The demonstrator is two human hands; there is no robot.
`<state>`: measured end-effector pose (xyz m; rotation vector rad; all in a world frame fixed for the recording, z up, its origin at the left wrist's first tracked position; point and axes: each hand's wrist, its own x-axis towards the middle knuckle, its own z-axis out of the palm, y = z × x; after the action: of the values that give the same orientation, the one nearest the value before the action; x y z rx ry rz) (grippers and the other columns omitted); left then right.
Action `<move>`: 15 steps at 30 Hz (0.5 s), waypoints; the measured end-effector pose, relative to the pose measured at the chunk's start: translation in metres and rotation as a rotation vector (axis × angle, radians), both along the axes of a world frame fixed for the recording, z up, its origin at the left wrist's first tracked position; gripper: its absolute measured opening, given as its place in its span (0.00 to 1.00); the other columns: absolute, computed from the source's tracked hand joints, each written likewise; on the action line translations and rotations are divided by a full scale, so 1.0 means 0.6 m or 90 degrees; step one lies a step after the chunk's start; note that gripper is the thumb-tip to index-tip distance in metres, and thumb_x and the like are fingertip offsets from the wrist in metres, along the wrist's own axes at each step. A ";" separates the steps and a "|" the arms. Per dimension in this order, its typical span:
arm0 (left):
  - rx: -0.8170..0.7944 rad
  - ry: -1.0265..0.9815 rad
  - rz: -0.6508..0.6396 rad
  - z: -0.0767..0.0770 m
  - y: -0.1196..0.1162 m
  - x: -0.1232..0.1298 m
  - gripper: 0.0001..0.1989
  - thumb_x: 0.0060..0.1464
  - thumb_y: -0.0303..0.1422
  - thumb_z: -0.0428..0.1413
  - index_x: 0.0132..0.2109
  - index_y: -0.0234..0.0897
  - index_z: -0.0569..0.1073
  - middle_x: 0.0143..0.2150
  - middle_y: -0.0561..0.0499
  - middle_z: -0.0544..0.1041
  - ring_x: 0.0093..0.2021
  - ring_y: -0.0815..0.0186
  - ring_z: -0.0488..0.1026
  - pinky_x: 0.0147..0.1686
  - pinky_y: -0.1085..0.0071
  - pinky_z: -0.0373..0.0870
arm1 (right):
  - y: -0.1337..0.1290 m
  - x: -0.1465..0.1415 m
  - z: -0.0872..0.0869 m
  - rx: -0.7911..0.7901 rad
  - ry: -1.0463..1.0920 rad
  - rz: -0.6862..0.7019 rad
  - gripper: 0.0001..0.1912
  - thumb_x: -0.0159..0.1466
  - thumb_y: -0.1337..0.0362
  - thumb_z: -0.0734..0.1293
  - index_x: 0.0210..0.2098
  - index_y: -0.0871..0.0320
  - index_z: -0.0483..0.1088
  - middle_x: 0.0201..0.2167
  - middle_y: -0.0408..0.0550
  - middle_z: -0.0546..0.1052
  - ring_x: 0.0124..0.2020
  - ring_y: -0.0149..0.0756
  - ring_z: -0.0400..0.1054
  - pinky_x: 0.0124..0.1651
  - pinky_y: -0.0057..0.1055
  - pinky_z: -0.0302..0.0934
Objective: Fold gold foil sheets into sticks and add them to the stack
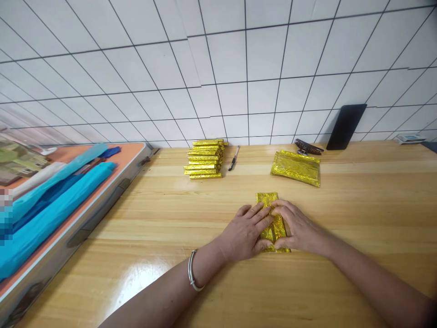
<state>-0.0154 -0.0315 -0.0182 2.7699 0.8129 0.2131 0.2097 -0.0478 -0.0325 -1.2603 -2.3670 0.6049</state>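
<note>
You work at a pale wooden surface [153, 273], glossy in the light near your left forearm, its far edge meeting a white wall [221, 54] gridded with dark lines. At its left side runs an orange-topped platform [133, 155] with a see-through side, bearing blue cloth [68, 205].

Along the back, left to right, you have a heap of gold rolls [205, 159], a pen [234, 159] just beside it, a foil stack [296, 168], a dark clip [308, 147] at that stack's far edge, and a black slab [346, 127] leaning on the wall. A small box [409, 138] lies at the far right.

The foil [279, 227] lies in front of you, between the foil stack and your body, a seam running down its length. Your left grip [241, 234], a bangle [191, 273] at its wrist, rests flat on it, fingers apart. Your right grip [302, 230] arches at its right edge, thumb and fingers apart, touching it.
</note>
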 end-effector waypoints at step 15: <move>0.008 0.013 -0.025 -0.006 0.000 -0.001 0.31 0.60 0.47 0.40 0.64 0.35 0.50 0.67 0.43 0.47 0.66 0.56 0.42 0.62 0.55 0.41 | 0.003 0.002 -0.003 -0.023 -0.116 -0.007 0.50 0.48 0.45 0.70 0.63 0.57 0.48 0.62 0.56 0.55 0.61 0.49 0.48 0.61 0.46 0.48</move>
<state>-0.0159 -0.0318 -0.0218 2.8009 0.7631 0.1830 0.2108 -0.0459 -0.0343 -1.3971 -2.5043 0.5518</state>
